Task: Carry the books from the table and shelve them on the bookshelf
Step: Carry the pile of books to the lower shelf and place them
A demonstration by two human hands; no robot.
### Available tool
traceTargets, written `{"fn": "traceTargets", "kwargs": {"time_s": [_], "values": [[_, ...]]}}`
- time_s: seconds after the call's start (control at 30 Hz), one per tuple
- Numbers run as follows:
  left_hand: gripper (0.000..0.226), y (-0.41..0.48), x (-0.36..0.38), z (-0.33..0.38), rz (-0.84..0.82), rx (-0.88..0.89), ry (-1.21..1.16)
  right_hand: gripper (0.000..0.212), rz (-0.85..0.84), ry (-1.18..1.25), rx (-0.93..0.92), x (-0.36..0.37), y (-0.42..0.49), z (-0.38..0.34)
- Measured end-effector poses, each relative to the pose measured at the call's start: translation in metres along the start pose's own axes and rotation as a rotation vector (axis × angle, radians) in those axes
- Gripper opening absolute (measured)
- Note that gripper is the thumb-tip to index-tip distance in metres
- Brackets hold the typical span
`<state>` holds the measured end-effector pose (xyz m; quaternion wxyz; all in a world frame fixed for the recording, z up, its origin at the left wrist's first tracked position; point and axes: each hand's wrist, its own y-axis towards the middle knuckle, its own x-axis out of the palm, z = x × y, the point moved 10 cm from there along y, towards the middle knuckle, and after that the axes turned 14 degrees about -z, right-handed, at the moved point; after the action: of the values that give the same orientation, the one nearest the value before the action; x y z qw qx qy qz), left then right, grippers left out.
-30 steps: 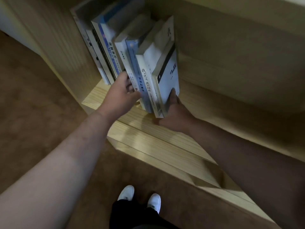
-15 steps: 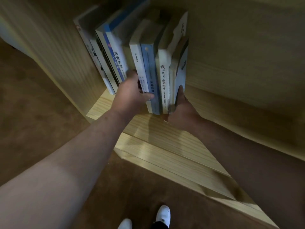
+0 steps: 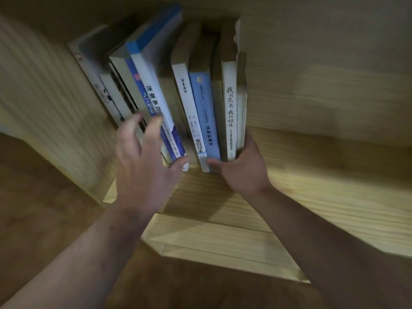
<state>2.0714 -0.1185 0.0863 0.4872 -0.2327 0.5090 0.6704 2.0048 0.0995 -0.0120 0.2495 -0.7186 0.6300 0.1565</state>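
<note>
Nearest the camera is the brown floor [image 3: 33, 197]. Both forearms reach over it, past the front edge of the bookshelf board [image 3: 312, 175].

The left hand [image 3: 142, 166] has its fingers [image 3: 156, 128] spread wide. The fingertips are at the spines of the leaning books [image 3: 151, 94]; motion blur hides whether they press or only brush them. The right hand [image 3: 243, 168] grips the foot of the upright books [image 3: 229, 108]. Its thumb [image 3: 211, 162] lies across the bottom of the pale blue spine, and its other fingers wrap round the outer side of the pack, out of sight.

All the books stand at the left end of the board, close to the side wall [image 3: 55, 97]. They stand on end, long axes up, spines facing out over the front edge. The left group seems to tilt its tops toward the side wall, while the right group stands nearly straight. A narrow gap shows between the two groups.

This looks like the closing part of shelving, with the books placed and being squared up. The next move probably calls for the right hand to slide its pack leftward along the board. The left hand would steady or right the leaning group so the gap closes and nothing topples.
</note>
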Motion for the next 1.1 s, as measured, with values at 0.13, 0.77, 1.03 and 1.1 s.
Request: {"fn": "traceTargets", "kwargs": {"time_s": [0.13, 0.77, 1.03, 1.1], "values": [[0.138, 0.017, 0.025, -0.006, -0.073, -0.002, -0.068, 0.117, 0.093, -0.061, 0.025, 0.001, -0.006, 0.003], [0.138, 0.024, 0.064, -0.025, -0.079, 0.006, -0.212, 0.101, 0.141, 0.001, 0.008, 0.002, -0.004, 0.007], [0.135, 0.021, 0.063, -0.021, -0.029, 0.035, -0.155, 0.096, 0.162, -0.035, 0.005, -0.001, -0.005, 0.006], [0.125, 0.016, 0.060, -0.020, -0.064, 0.027, -0.178, 0.094, 0.161, -0.029, 0.005, 0.001, -0.007, 0.005]]}}
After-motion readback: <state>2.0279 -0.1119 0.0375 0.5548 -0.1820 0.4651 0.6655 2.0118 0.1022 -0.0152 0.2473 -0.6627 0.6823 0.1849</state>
